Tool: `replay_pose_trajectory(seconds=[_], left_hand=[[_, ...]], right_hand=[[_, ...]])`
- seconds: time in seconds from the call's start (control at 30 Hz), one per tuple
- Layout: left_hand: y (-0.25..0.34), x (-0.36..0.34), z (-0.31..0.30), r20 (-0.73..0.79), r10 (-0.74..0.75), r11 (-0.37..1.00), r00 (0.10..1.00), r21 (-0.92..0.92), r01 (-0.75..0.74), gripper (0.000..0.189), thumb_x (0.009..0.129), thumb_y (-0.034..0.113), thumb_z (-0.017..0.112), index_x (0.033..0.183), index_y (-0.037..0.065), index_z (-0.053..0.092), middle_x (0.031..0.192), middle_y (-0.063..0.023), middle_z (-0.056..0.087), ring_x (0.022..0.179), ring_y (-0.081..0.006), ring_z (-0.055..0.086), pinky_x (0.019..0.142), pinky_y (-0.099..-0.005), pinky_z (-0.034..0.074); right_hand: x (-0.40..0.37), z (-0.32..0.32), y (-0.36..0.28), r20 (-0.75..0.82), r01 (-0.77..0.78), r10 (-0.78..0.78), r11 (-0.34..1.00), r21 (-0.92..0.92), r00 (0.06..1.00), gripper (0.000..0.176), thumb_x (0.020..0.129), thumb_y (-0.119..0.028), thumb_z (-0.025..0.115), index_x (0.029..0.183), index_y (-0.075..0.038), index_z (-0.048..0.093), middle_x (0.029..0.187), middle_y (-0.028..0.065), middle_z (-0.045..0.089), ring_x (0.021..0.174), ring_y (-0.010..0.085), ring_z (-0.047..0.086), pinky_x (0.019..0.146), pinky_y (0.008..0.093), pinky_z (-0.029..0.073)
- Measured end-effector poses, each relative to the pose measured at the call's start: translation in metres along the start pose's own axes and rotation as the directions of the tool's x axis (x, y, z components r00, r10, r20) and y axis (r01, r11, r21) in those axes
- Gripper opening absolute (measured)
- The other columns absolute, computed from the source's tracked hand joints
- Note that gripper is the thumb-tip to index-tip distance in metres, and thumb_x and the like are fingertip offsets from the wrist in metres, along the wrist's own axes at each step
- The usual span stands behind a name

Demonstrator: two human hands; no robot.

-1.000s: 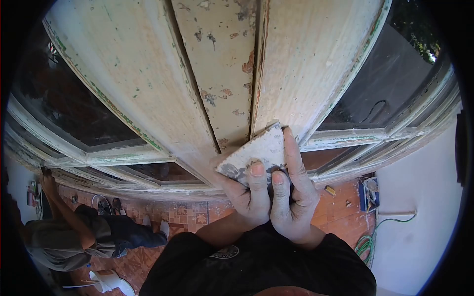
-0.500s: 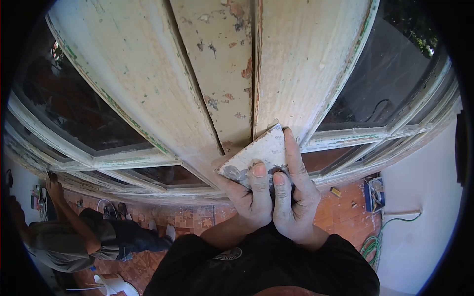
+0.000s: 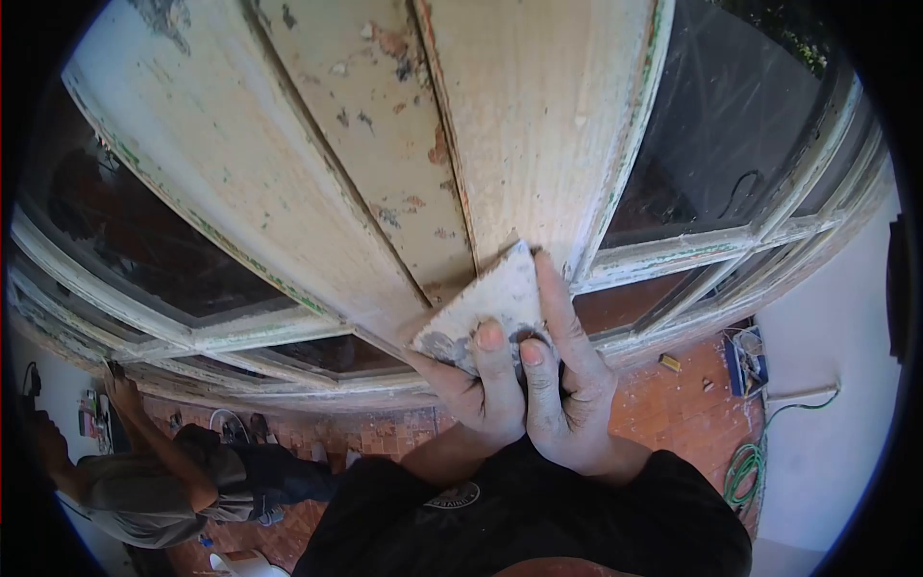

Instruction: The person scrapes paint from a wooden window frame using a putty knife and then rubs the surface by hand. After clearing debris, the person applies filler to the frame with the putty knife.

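Observation:
Both of my hands hold one flat, roughly triangular piece [image 3: 486,303], pale with grey patches and a worn edge. Its far edge lies against the peeling cream-painted window frame [image 3: 524,144]. My left hand [image 3: 471,385] grips the piece from the left, thumb on its face and the other fingers mostly hidden beneath. On the right side, my right hand [image 3: 572,385] has its thumb on the face and its index finger stretched along the edge. Both hands look dusty.
Glass panes [image 3: 711,144] flank the frame. At the lower left another person [image 3: 163,481] reaches up to the frame. A blue box [image 3: 745,361], a small yellow block [image 3: 670,363] and a green hose [image 3: 742,474] lie on the tiled floor [image 3: 654,413]. A white bucket [image 3: 240,563] is at the bottom left.
The view has shifted, so the frame's upper part appears further left and the floor items slightly right. My hands and the piece appear a little further left, with the same grip.

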State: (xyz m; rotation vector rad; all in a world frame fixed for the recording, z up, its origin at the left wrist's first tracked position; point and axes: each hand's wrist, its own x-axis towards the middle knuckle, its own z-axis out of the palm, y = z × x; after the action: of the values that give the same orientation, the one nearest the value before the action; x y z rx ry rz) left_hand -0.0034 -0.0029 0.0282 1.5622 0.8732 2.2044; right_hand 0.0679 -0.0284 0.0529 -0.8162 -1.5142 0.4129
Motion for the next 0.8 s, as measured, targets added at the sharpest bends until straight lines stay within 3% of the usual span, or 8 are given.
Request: replay_pose_trajectory(seconds=[0.03, 0.07, 0.17, 0.3, 0.37, 0.43, 0.57, 0.8], left_hand=[[0.002, -0.001, 0.001, -0.006, -0.184, 0.979, 0.983, -0.088, 0.183, 0.047, 0.096, 0.025, 0.033, 0.132, -0.005, 0.025, 0.13, -0.0212, 0.036, 0.114, -0.0269, 0.044, 0.096, -0.0362, 0.038], [0.002, 0.001, 0.006, -0.059, -0.194, 0.976, 0.979, -0.117, 0.186, 0.047, 0.096, 0.025, 0.034, 0.131, -0.005, 0.027, 0.13, -0.0222, 0.035, 0.114, -0.0321, 0.044, 0.096, -0.0394, 0.038], [0.004, -0.004, -0.002, -0.019, -0.21, 0.971, 0.978, -0.117, 0.206, 0.046, 0.093, 0.022, 0.04, 0.126, -0.005, 0.026, 0.123, -0.0206, 0.037, 0.107, -0.0274, 0.043, 0.092, -0.0365, 0.037], [0.001, 0.004, -0.004, 0.035, -0.182, 0.969, 0.983, -0.162, 0.186, 0.047, 0.087, 0.018, 0.051, 0.116, -0.006, 0.023, 0.107, -0.0174, 0.04, 0.094, -0.0182, 0.043, 0.085, -0.0307, 0.036], [0.0, 0.008, 0.0, -0.005, -0.212, 0.962, 0.977, -0.179, 0.208, 0.045, 0.088, 0.018, 0.05, 0.115, -0.006, 0.024, 0.105, -0.0169, 0.04, 0.094, -0.0177, 0.042, 0.085, -0.0299, 0.036], [-0.003, 0.01, -0.005, -0.002, -0.071, 0.994, 0.997, -0.087, 0.07, 0.043, 0.088, 0.016, 0.05, 0.115, -0.006, 0.024, 0.104, -0.0169, 0.04, 0.093, -0.0169, 0.042, 0.084, -0.0295, 0.036], [0.004, 0.005, -0.002, 0.013, -0.193, 0.969, 0.981, -0.156, 0.193, 0.043, 0.087, 0.015, 0.05, 0.114, -0.006, 0.025, 0.103, -0.0159, 0.041, 0.091, -0.0164, 0.042, 0.081, -0.03, 0.037], [-0.024, -0.011, -0.005, 0.081, -0.156, 0.987, 0.984, -0.034, 0.159, 0.043, 0.088, 0.018, 0.049, 0.115, -0.007, 0.027, 0.103, -0.0156, 0.041, 0.091, -0.0178, 0.043, 0.081, -0.0302, 0.037]], right_hand=[[0.0, 0.0, 0.002, 0.01, -0.024, 0.024, 1.0, -0.002, 1.0, 0.042, 0.092, -0.006, 0.039, 0.13, 0.011, 0.035, 0.127, 0.0271, 0.045, 0.117, 0.0358, 0.048, 0.095, 0.035, 0.04], [0.003, 0.001, 0.001, 0.0, -0.018, 0.018, 1.0, 0.0, 1.0, 0.042, 0.092, -0.006, 0.039, 0.13, 0.011, 0.035, 0.127, 0.0271, 0.045, 0.117, 0.0358, 0.048, 0.095, 0.035, 0.04], [0.001, 0.004, -0.006, 0.032, -0.126, 0.124, 0.988, 0.09, 0.992, 0.042, 0.091, -0.005, 0.038, 0.129, 0.012, 0.035, 0.126, 0.0282, 0.045, 0.115, 0.0362, 0.049, 0.096, 0.0363, 0.039], [0.0, 0.0, -0.002, 0.018, -0.091, 0.091, 0.996, 0.002, 0.996, 0.041, 0.091, -0.006, 0.039, 0.127, 0.012, 0.038, 0.123, 0.0282, 0.048, 0.113, 0.0376, 0.05, 0.095, 0.0384, 0.04], [0.001, 0.002, 0.0, -0.005, -0.095, 0.096, 0.994, 0.054, 0.995, 0.041, 0.091, -0.007, 0.039, 0.127, 0.012, 0.038, 0.122, 0.0278, 0.048, 0.111, 0.0381, 0.052, 0.094, 0.0389, 0.041], [0.002, 0.005, 0.001, -0.009, -0.055, 0.055, 0.998, 0.04, 0.998, 0.04, 0.092, -0.008, 0.039, 0.127, 0.012, 0.038, 0.123, 0.0273, 0.048, 0.109, 0.0378, 0.053, 0.093, 0.0391, 0.042], [-0.002, 0.002, 0.003, -0.032, -0.066, 0.069, 0.994, 0.087, 0.997, 0.04, 0.091, -0.007, 0.04, 0.126, 0.012, 0.039, 0.124, 0.026, 0.048, 0.109, 0.0366, 0.054, 0.093, 0.0371, 0.042], [0.0, -0.005, -0.004, 0.037, -0.124, 0.121, 0.988, 0.094, 0.992, 0.044, 0.091, -0.008, 0.042, 0.129, 0.012, 0.034, 0.129, 0.0246, 0.044, 0.115, 0.0298, 0.05, 0.097, 0.0356, 0.038]])
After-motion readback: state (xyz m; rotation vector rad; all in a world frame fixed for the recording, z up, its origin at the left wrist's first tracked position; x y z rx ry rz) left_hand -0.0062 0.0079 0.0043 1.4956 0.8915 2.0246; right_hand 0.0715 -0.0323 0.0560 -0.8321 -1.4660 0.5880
